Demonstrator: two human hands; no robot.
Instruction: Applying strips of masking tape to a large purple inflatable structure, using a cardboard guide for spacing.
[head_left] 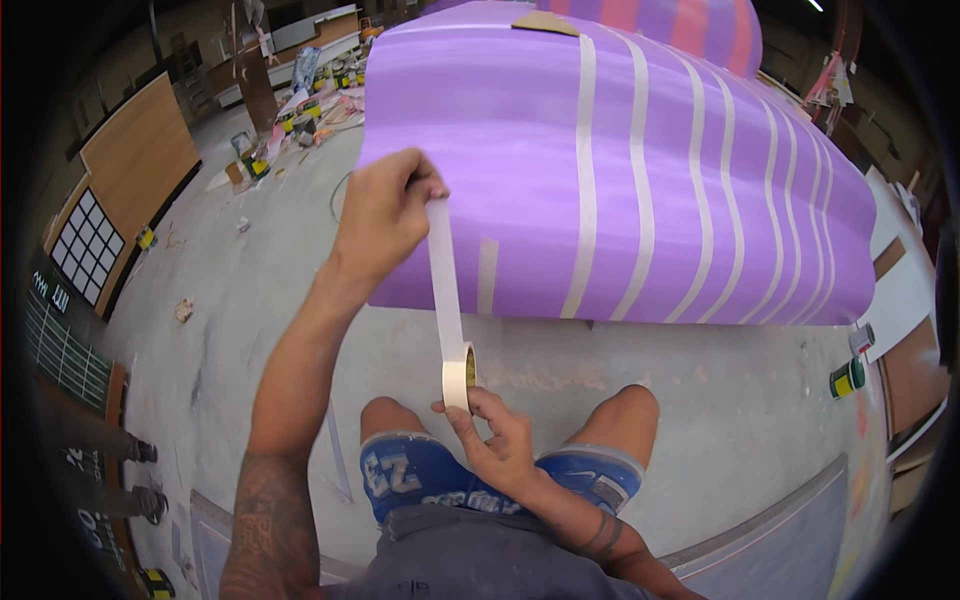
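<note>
My left hand (pixel 385 215) is raised, its fingers pinching the free end of a strip of masking tape (pixel 444 280). The strip runs down, stretched straight, to a cream roll of masking tape (pixel 457 378). Thumb and fingers of my right hand (pixel 492 435) grip the roll from below, above my lap. Behind the strip stands a large, rounded purple form (pixel 470 130). Several pale tape stripes (pixel 586 180) run down its middle and right side. A short piece of tape (pixel 487 275) sticks to its lower left part, just right of the stretched strip.
Cans and scraps (pixel 300 125) lie on the floor at the far left. A wooden panel (pixel 140 140) stands on the left. At the right are a green-labelled can (pixel 847 378) and leaning boards (pixel 905 290). A tan piece (pixel 546 22) rests atop the purple form.
</note>
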